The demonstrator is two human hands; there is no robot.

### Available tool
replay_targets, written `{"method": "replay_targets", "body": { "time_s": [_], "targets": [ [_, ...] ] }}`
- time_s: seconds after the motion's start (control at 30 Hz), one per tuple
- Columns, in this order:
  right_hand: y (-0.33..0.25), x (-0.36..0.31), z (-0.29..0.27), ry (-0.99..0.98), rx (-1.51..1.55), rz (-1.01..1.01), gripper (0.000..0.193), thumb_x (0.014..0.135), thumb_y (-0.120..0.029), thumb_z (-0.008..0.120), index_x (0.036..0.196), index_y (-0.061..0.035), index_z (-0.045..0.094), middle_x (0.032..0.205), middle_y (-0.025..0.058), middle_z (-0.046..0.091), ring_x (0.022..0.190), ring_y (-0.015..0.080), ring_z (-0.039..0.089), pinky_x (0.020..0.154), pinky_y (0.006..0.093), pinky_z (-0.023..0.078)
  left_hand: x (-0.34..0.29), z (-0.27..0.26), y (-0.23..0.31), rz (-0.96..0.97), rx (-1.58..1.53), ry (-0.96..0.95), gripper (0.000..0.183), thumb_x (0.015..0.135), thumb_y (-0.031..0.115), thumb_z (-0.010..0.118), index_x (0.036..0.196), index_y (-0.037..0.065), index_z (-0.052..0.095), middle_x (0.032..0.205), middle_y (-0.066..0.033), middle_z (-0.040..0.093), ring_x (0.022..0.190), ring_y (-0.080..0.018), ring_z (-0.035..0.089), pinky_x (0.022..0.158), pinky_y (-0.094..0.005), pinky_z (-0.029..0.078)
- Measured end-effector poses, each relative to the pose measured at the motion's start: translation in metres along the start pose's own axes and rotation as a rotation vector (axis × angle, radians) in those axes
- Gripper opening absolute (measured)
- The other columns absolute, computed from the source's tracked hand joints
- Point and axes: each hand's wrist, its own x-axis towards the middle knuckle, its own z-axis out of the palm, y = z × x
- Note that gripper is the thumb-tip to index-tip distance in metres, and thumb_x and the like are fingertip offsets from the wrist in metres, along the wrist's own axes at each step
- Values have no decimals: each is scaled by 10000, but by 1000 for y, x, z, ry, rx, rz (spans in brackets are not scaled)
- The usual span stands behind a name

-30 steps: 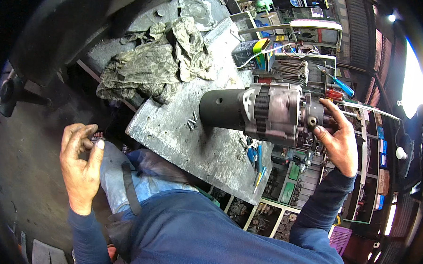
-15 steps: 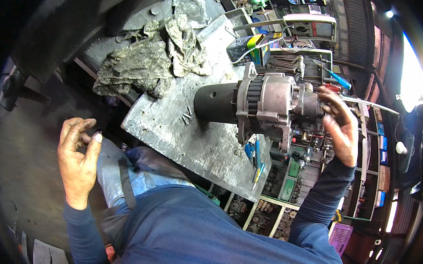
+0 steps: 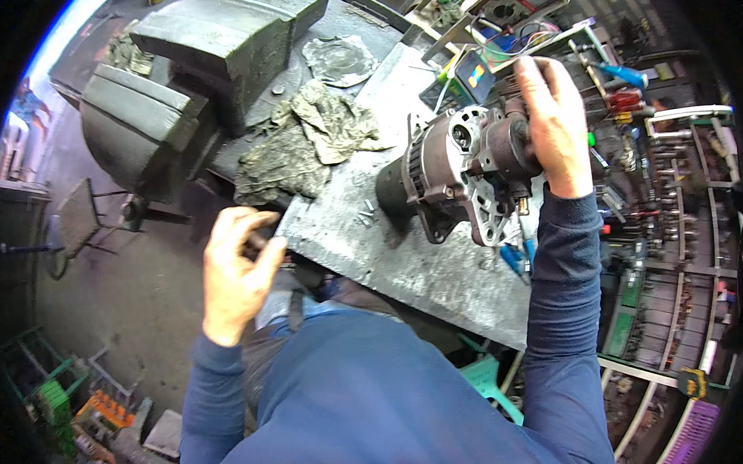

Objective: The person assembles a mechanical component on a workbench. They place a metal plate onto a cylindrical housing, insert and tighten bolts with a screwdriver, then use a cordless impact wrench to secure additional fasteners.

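Note:
An alternator [image 3: 448, 156] with a dark round housing on its end sits on a black cylinder [image 3: 392, 190] on the worn metal bench [image 3: 419, 271]. My right hand [image 3: 560, 128] is closed over the far right end of that housing, its fingertips partly hidden. Off the bench's front left corner, my left hand [image 3: 241, 268] is raised with curled fingers and thumb. A small dark piece shows between them, too shaded to name. Several small bolts [image 3: 366, 213] lie beside the cylinder. Blue-handled tools [image 3: 515, 256] rest under the alternator's right side.
Left of the bench top stands a large bench vise [image 3: 179, 83]. Grimy rags [image 3: 309, 138] lie at the back left. Behind the alternator are a boxed item [image 3: 469, 74] and a screwdriver [image 3: 619, 74]. Parts racks [image 3: 668, 278] line the right, with a purple basket [image 3: 687, 449] lower down.
The view has swung left, bringing the vise into sight. My right hand has come onto the alternator's end housing, and the alternator appears at a different angle. My left hand stays raised.

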Motion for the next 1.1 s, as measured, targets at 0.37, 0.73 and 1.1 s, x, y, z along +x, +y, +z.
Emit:
{"method": "replay_targets", "body": {
  "time_s": [0.37, 0.73, 1.1],
  "targets": [
    [58, -243, 34, -46, 331, 553, 124, 910, -96, 662, 929, 22, 695, 867, 159, 708, 801, 295, 690, 765, 408, 549, 59, 115, -33, 371, 547, -598, 253, 907, 136, 701, 1148, 61, 709, 1043, -155, 624, 959, -372, 681, 844, -464, 575],
    [57, -247, 193, -262, 298, -145, 300, 872, -96, 659, 1160, -91, 743, 960, 127, 657, 963, 340, 670, 819, 457, 536, 83, 116, -49, 287, 635, -573, 230, 880, 151, 729, 1065, 15, 718, 1006, -213, 654, 975, -421, 670, 879, -495, 543],
    [66, -265, 183, -236, 218, -182, 237, 875, -134, 699, 1103, -112, 760, 1038, 125, 701, 984, 340, 685, 822, 465, 553, 38, 91, -17, 144, 477, -433, 276, 871, 157, 764, 1090, -4, 716, 986, -170, 647, 882, -351, 682, 788, -423, 551]
  ]
}}
